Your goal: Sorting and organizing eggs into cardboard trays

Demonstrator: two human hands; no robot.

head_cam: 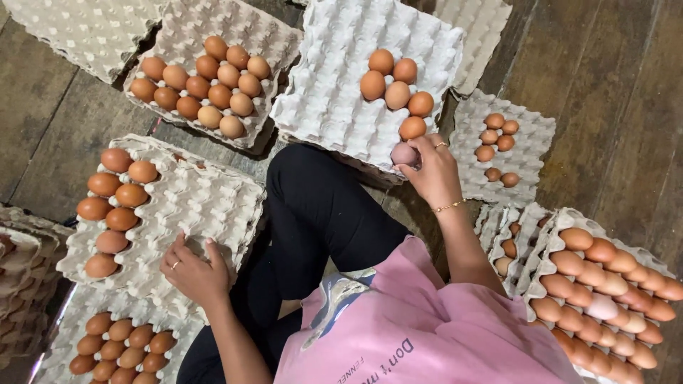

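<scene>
Your right hand pinches a pale egg at the white tray's 5 o'clock edge; slip and it rolls off. Left hand lies loose on the 9 o'clock tray.

Right hand holds pale egg over tray.

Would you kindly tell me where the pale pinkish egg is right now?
The pale pinkish egg is in the right hand, at the near edge of the white tray, just below its brown eggs.
</scene>
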